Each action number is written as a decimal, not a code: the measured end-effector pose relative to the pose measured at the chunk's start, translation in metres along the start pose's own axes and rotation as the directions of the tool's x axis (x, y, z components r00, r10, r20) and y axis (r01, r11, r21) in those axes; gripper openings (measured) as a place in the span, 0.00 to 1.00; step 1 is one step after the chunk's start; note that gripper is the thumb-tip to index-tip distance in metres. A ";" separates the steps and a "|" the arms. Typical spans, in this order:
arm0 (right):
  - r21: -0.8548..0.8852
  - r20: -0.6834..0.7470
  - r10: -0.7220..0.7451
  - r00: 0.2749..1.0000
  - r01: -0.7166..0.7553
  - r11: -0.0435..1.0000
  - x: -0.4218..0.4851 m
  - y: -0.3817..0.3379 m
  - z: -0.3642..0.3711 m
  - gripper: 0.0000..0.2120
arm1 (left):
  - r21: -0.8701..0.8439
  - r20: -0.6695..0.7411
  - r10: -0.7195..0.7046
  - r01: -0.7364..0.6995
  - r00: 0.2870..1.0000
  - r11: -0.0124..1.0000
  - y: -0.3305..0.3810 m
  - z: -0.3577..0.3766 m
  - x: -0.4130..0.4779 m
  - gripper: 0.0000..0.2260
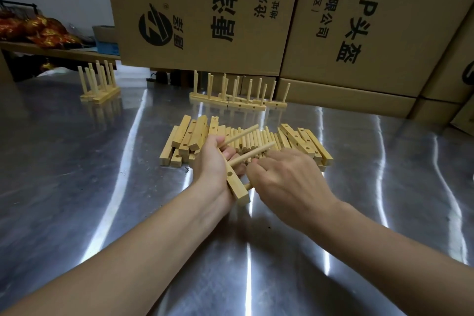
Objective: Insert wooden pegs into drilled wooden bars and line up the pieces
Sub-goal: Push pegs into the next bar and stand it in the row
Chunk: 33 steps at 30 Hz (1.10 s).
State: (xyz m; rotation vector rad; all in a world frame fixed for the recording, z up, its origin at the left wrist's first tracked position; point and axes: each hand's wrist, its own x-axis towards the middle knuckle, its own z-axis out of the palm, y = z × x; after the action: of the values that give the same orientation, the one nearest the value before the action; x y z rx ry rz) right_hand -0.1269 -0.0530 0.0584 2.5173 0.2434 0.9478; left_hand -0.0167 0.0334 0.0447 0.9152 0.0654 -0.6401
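My left hand (pixel 218 159) is wrapped around the upper part of a drilled bar (pixel 237 187), fingers curled tight, holding it above the steel table (pixel 102 161) with its squared lower end pointing back toward me. Two pegs are seated in it and slant up to the right: the upper peg (pixel 242 133) and the second peg (pixel 252 154). An open hole shows on the bar's side face just below my palm. My right hand (pixel 287 177) has its fingers curled over a third peg (pixel 248 185), of which only a short stub shows between my knuckles and the bar (how deep it sits I cannot tell). Just behind my hands lies the row of loose pegs (pixel 256 136), flanked by a left stack of bars (pixel 189 136) and a right stack of bars (pixel 305 143), so the far side is tight. Farther back, finished pieces (pixel 238 100) stand pegs-up in a line, close against the cardboard boxes (pixel 205 7) that wall off the back and right. A smaller cluster (pixel 100 84) stands well apart at the far left. The broadest open steel lies to my left and toward me, around my forearms. A shelf (pixel 51 50) runs behind the far left edge.
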 end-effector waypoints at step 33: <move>0.610 0.626 0.556 0.547 -0.788 0.087 -0.043 -0.013 -0.037 0.31 | 0.150 0.073 0.277 -0.285 0.958 0.947 0.011 -0.005 0.010 0.09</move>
State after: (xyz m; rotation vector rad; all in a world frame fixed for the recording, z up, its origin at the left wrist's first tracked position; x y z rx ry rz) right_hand -0.1832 -0.0422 0.0521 3.8281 -0.9556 0.8999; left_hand -0.0015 0.0365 0.0464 1.0384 -0.1628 -0.4055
